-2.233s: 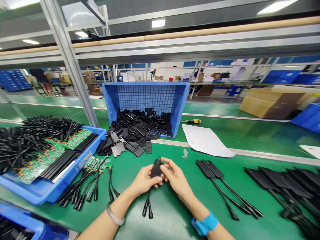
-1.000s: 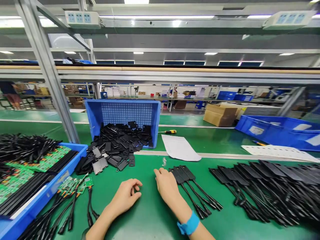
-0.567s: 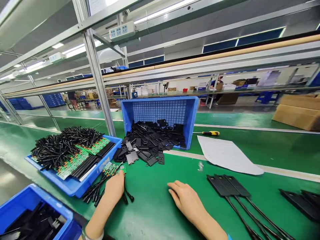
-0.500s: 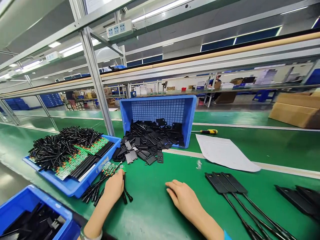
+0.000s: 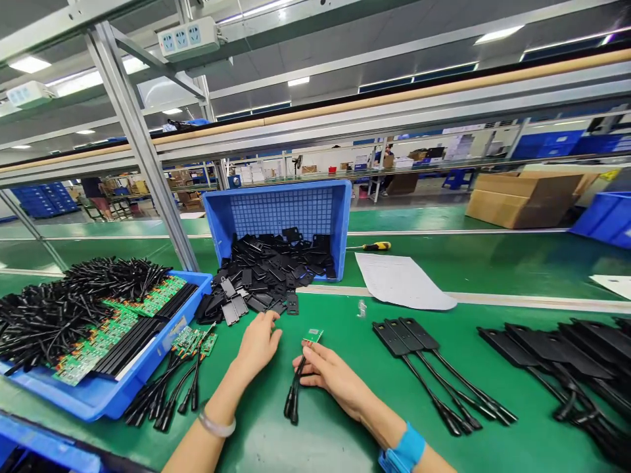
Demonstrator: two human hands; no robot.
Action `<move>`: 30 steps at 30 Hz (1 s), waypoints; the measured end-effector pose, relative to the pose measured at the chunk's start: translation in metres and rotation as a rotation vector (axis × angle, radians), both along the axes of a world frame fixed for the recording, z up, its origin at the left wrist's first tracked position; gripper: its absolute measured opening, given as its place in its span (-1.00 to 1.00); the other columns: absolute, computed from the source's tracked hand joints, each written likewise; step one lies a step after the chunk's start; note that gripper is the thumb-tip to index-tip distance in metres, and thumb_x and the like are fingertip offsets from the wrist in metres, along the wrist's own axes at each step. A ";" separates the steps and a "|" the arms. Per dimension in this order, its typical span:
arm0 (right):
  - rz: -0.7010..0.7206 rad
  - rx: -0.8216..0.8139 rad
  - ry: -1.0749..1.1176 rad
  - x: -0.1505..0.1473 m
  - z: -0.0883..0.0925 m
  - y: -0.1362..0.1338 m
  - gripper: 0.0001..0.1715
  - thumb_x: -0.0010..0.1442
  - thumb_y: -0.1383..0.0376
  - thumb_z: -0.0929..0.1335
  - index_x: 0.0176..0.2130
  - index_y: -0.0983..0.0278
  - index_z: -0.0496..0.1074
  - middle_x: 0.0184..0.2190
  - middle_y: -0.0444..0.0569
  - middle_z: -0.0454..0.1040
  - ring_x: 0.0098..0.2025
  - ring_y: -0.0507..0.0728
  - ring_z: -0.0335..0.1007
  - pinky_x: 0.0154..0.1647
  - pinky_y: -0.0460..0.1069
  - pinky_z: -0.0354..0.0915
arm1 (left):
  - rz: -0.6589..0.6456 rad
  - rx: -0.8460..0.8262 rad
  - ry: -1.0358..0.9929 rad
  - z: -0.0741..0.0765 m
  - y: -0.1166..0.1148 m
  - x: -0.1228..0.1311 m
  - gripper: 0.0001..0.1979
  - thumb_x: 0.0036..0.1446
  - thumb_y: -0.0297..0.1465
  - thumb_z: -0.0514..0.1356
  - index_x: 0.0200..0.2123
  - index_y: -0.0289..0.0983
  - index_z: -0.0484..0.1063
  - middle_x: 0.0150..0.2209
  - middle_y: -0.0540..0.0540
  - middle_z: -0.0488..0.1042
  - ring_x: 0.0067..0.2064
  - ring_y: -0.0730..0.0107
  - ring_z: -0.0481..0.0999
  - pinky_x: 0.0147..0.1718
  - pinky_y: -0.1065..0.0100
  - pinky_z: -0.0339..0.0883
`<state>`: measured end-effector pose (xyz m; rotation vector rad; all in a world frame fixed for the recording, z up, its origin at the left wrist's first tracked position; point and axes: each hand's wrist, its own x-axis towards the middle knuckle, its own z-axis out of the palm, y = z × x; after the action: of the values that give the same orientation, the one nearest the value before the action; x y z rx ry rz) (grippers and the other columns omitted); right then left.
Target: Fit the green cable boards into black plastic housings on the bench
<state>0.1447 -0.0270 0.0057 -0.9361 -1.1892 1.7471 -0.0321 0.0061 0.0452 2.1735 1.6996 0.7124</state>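
My right hand (image 5: 332,378) pinches a small green circuit board (image 5: 313,336) near its lower end, and its black cables (image 5: 293,397) hang down with thick plug ends. My left hand (image 5: 259,341) reaches just in front of a heap of black plastic casings (image 5: 269,269), fingers stretched out and thumb apart. I see nothing held in it; its fingertips are close to the nearest casings. Left of that hand, several more circuit boards (image 5: 187,341) with black cables lie on the green table (image 5: 345,440).
A blue crate (image 5: 346,230) on its side holds the casings. At left, a blue tray (image 5: 194,312) carries boards and cables. Cabled black units (image 5: 404,336) lie at right, with more (image 5: 547,355) beyond. A paper sheet (image 5: 404,282) and a screwdriver (image 5: 377,246) lie behind.
A circuit board with cables is now in my right hand. My left hand has left the boards and moved toward the casings. The view has swung to the right.
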 end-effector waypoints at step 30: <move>-0.376 1.032 -0.725 0.023 0.017 0.003 -0.56 0.27 0.42 0.16 0.03 0.17 0.42 -0.24 0.03 0.40 -0.18 0.15 0.33 -0.19 0.03 0.35 | -0.224 -0.665 -1.510 -0.016 0.001 0.020 -0.45 -0.09 -0.50 0.35 0.03 -0.23 0.34 0.05 -0.17 0.39 -0.02 0.25 0.44 0.01 0.24 0.28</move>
<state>0.1676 -0.0241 0.0225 -1.0220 -1.9098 0.3106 -0.0124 0.0073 0.0295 0.7843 0.6528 1.0608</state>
